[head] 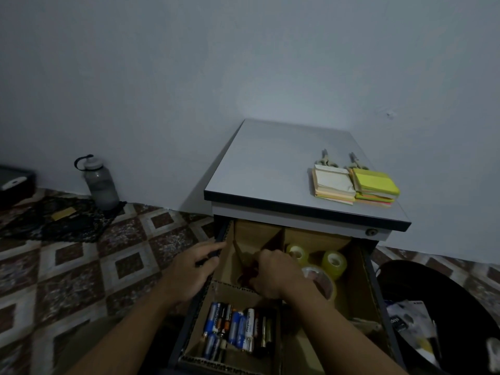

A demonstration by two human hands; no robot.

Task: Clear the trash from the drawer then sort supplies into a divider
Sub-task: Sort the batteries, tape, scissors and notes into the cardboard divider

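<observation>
The drawer (368, 269) of the little cabinet (270, 163) stands pulled out, lined with a cardboard divider (257, 232). The person's left hand (193, 270) rests on the drawer's left wall, fingers stretched fairly straight along the rim and closed round nothing. The right hand (280, 276) is down in the back-left compartment with its fingers curled tight on a dark reddish thing (246, 269); it is too dim in there to say what that is. The batteries (235, 330) lie heaped together in the front-left compartment, just beneath the right wrist. The right-hand compartment holds the tape rolls (334, 262), two yellowish ones standing on edge and a wider one lying partly under the right forearm. On top of the cabinet, near its front right corner, two stacks of sticky notes (374, 186) sit side by side (one pale, one bright yellow-green), with two pairs of scissors (326, 158) just behind them. A black bin (460, 299) stands on the patterned floor to the right of the drawer, with wrappers inside, and a grey water bottle (100, 184) stands against the wall well off to the left.
</observation>
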